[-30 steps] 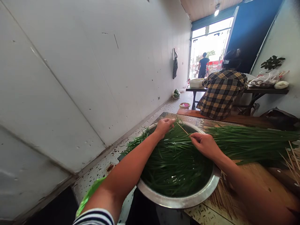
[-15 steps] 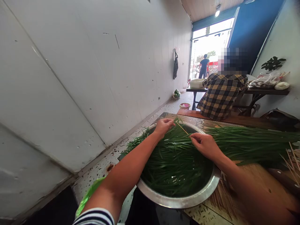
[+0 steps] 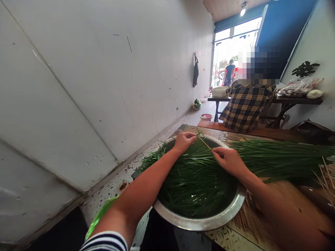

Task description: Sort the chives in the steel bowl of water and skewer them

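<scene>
A large metal basin [image 3: 201,224] holds long green chives [image 3: 193,184] lying in water. Above its far side, my right hand [image 3: 227,159] pinches a thin wooden skewer [image 3: 204,142] between thumb and fingers. The skewer slants up to the left, its far tip close to my left hand [image 3: 185,141]. My left fingers are closed on a chive leaf [image 3: 199,134] at that tip. Whether the tip has pierced the leaf is too small to tell.
More chives [image 3: 277,157] lie on the table to the right. Loose skewers [image 3: 250,218] rest beside the basin, others [image 3: 327,176] at the right edge. A person in a plaid shirt [image 3: 244,106] sits beyond at another table, near a white tub [image 3: 220,91]. A wall [image 3: 78,87] runs along the left.
Both hands hold nearly the same pose, the skewer still between them. My left hand has shifted very slightly right, toward the skewer's tip. The view has tilted a little.
</scene>
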Action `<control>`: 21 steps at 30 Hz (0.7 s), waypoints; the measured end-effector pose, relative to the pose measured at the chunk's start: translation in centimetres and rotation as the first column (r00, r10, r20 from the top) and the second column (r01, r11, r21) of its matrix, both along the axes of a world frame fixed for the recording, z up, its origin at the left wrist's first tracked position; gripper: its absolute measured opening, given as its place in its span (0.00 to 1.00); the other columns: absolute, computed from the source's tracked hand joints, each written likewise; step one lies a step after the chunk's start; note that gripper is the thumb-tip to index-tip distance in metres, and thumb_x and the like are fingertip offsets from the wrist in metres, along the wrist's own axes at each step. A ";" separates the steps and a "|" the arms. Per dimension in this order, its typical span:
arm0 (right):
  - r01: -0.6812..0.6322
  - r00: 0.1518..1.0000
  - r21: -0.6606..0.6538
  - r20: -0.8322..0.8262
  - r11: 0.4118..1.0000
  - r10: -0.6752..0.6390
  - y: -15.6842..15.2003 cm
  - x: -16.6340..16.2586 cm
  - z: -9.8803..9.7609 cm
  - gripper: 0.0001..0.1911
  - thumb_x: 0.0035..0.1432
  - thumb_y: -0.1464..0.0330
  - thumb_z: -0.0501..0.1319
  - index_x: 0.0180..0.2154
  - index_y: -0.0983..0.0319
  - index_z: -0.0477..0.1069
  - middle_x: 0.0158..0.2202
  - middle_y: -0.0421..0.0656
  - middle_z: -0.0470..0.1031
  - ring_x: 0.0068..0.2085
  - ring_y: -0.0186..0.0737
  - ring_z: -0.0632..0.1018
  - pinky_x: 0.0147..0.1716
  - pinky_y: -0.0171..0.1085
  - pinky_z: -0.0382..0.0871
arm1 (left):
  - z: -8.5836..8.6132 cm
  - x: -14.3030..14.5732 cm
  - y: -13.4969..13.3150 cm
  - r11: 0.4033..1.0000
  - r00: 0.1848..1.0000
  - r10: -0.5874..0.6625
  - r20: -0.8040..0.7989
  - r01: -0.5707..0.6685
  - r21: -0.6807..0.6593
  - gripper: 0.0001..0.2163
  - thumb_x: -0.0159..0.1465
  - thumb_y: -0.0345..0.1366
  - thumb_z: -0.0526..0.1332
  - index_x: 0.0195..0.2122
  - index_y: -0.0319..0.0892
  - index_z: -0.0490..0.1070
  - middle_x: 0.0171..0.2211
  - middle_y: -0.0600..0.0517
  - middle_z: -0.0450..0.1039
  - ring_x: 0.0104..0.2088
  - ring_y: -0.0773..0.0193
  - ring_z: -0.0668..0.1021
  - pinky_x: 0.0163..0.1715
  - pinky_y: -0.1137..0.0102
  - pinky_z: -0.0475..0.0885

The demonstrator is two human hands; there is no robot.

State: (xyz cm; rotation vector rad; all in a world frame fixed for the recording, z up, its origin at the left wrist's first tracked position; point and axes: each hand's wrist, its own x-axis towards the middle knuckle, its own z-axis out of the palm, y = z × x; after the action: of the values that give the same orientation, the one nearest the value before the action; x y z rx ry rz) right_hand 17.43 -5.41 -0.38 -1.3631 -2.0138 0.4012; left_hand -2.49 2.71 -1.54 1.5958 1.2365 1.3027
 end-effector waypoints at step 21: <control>-0.010 1.000 0.021 0.008 1.000 0.010 0.0 0.1 -0.1 0.15 0.54 0.64 0.52 0.34 0.61 0.77 0.29 0.42 0.80 0.29 0.37 0.77 0.31 0.34 0.67 | 0.2 0.0 -0.1 0.997 0.997 0.072 0.020 -0.072 -0.014 0.09 0.51 0.35 0.63 0.31 0.34 0.76 0.25 0.48 0.75 0.20 0.72 0.71 0.22 0.76 0.66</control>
State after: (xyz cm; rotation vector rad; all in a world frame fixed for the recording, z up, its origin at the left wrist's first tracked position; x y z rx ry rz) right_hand 17.56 -5.45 -0.51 -1.3443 -2.0263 0.3792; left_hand -2.54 2.59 -1.36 1.5375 1.2988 1.3490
